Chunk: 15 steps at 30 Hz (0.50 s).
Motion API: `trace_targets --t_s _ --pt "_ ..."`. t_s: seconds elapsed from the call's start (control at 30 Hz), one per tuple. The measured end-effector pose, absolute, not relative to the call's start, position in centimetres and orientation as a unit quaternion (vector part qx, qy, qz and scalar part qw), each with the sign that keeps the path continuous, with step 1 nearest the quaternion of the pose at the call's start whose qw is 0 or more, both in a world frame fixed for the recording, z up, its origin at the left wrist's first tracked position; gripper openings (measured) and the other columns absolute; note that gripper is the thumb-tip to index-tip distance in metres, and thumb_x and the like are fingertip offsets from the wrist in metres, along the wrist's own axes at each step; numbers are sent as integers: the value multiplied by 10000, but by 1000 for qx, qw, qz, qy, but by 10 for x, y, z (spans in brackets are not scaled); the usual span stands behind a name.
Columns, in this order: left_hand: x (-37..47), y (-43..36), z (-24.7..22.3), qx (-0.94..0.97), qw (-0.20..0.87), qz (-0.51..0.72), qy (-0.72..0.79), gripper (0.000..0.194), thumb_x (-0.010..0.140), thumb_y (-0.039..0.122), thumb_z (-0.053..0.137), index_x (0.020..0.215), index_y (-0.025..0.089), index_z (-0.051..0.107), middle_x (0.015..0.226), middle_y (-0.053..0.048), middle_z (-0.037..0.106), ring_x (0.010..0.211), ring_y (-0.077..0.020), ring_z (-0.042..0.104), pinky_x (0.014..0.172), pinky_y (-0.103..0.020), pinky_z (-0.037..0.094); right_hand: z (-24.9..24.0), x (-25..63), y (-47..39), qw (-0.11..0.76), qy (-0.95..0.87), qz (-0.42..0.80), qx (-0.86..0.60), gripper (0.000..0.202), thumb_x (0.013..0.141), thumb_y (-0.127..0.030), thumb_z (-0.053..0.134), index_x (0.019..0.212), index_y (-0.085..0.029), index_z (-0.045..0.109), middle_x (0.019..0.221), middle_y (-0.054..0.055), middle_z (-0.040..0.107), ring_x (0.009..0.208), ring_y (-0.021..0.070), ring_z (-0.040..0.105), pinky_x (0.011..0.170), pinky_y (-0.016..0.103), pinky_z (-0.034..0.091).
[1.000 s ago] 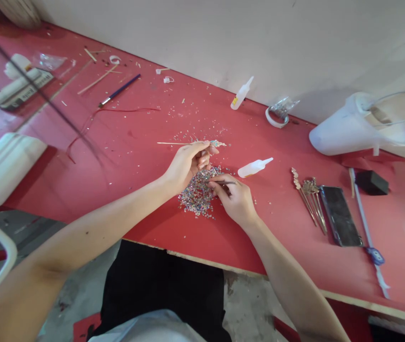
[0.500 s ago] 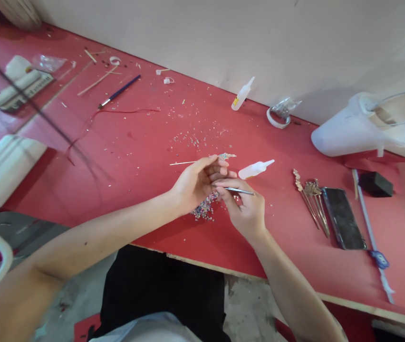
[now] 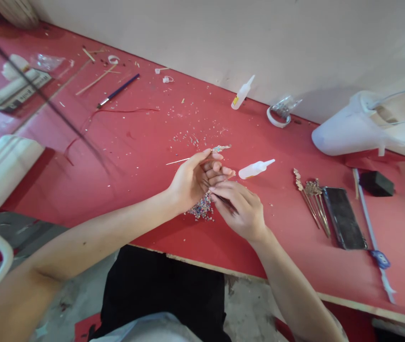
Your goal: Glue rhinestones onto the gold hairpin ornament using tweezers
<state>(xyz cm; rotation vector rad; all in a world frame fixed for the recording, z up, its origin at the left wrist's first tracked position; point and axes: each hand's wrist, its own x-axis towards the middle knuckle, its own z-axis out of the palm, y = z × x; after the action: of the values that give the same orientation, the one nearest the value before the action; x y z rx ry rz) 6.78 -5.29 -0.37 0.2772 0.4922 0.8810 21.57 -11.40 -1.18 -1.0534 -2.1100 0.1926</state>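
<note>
- Across the whole view runs a red table (image 3: pixel 145 156), set against a pale wall, its near edge above the person's lap.
- At the far right, well apart from the hands, a white plastic container (image 3: pixel 352 128) lies on its side.
- At the left edge, a white block (image 3: pixel 3 166) sits partly off the table.
- Near the middle, the left hand (image 3: pixel 191 178) is held palm-up just above the table, thumb and forefinger pinched on a thin hairpin stick (image 3: pixel 202 155); the stick lies across the fingertips, its bare end pointing left and its ornamented end jutting past the fingers to the right.
- Just beside it, touching its outstretched fingers, the right hand (image 3: pixel 241 209) has its fingers closed on a thin dark tool (image 3: pixel 226 202), the tip aimed toward the left palm.
- Right of the hands, a dark phone (image 3: pixel 343 217) lies flat, with a bunch of gold hairpins (image 3: pixel 311 194) just beside it.
- Beneath and between both hands lies a pile of small coloured beads (image 3: pixel 200 209), partly hidden by the hands.
- Just right of the left fingertips lies a small glue bottle (image 3: pixel 255 167), nozzle pointing right, not touched.
- A second small bottle (image 3: pixel 242 92) lies by the wall, with a tape ring (image 3: pixel 277 116) near it.
- Far left, a blue pen (image 3: pixel 119 90) lies among loose sticks and scraps.
</note>
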Motion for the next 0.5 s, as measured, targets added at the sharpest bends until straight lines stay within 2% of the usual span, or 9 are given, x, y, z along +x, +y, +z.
trace_targets --t_s 0.17,0.37,0.5 --pt "68 -51 -3 142 844 452 251 226 908 325 519 781 178 634 615 13 580 697 -136 680 849 -314 550 -13 213 -114 381 -799 114 -450 246 857 -87 576 1045 -236 632 1004 62 712 912 177 695 771 316 597" --pt "68 -52 -1 138 843 456 249 234 910 329 505 768 184 622 613 19 567 696 -127 674 865 -314 549 -14 211 -115 399 -788 120 -453 199 861 -101 602 990 -249 635 954 32 710 878 160 684 778 310 585" --pt "68 -52 1 139 839 471 235 241 915 320 488 767 182 618 623 18 561 709 -122 668 887 -314 543 -14 210 -116 389 -779 110 -479 225 858 -111 616 1038 -244 642 966 41 702 840 158 675 702 289 583"
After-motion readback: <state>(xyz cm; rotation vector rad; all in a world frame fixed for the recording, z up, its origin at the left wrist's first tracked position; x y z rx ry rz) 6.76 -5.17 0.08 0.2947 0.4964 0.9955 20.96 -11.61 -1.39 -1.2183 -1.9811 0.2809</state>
